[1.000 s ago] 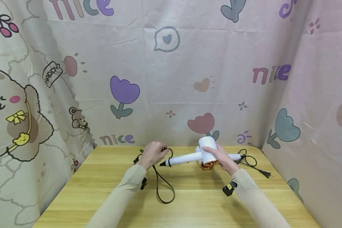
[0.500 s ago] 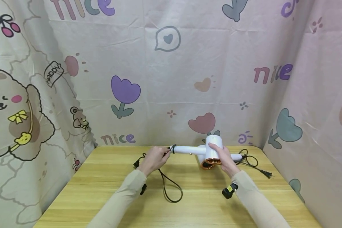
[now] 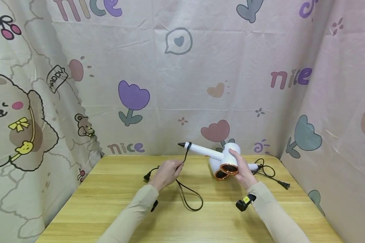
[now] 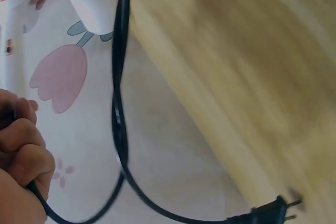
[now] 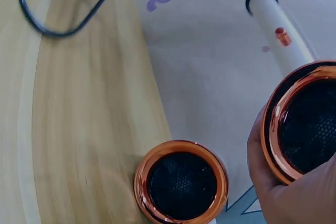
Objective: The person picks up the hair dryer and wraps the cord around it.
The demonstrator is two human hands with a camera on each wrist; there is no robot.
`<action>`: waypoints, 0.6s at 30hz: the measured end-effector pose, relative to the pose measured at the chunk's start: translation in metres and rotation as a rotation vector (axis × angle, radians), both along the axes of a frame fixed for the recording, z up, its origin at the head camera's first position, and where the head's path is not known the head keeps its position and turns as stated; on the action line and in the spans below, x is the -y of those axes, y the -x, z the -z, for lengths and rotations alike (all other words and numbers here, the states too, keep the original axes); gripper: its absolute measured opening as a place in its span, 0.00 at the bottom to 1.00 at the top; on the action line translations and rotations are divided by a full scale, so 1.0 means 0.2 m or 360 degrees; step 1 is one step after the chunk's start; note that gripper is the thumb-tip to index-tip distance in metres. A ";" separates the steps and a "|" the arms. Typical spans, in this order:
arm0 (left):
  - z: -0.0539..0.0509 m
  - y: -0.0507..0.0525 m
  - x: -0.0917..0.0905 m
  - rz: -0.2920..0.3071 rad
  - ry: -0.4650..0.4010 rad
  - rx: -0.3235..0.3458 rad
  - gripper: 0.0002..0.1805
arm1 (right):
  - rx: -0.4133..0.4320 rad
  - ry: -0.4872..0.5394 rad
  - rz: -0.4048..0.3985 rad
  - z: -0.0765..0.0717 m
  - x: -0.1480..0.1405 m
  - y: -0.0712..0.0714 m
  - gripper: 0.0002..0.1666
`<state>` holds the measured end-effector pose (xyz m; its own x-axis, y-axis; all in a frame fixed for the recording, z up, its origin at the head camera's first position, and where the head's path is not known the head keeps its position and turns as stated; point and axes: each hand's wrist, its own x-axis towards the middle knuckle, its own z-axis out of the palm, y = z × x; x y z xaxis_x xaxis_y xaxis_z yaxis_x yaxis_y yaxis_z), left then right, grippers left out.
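My right hand (image 3: 241, 167) grips a white hair dryer (image 3: 232, 148) by its body, held above the table with its handle pointing left and slightly up. A copper rim rings the dark grille, seen close in the right wrist view. The black power cord (image 3: 185, 157) wraps round the handle's end and runs down to my left hand (image 3: 168, 172), whose curled fingers hold it. Below that hand the cord hangs in a loop, and its two-pin plug (image 4: 268, 212) dangles free. A second white hair dryer (image 3: 213, 166) lies behind the held one, partly hidden.
The second dryer's cord (image 3: 266, 171) lies coiled at the table's right, ending in a plug (image 3: 283, 185). The wooden table (image 3: 109, 202) meets a printed curtain (image 3: 176, 84) at its back and sides.
The handle's end has risen away from my left hand, which has come down a little, with cord now showing between them. The held dryer and the hanging loop have shifted right.
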<state>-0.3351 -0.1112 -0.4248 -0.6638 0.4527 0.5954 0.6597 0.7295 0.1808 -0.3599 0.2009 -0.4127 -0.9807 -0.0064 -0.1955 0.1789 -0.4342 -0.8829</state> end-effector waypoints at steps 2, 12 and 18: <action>0.02 0.00 0.01 0.0017 -0.0042 -0.0020 0.12 | 0.0011 0.0139 -0.0061 -0.01 -0.01 0.00 0.38; 0.11 0.04 0.09 0.0005 -0.0147 0.0172 0.13 | 0.0043 0.0282 -0.0326 -0.04 -0.06 -0.03 0.38; 0.08 0.08 0.11 0.0066 -0.0058 0.0255 0.13 | 0.0051 0.0188 -0.0464 -0.02 -0.07 -0.05 0.36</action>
<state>-0.3503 -0.1325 -0.4412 -0.7327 0.4616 0.5001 0.6496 0.6934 0.3117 -0.3498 0.2156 -0.4093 -0.9275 -0.3112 -0.2072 0.3377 -0.4596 -0.8214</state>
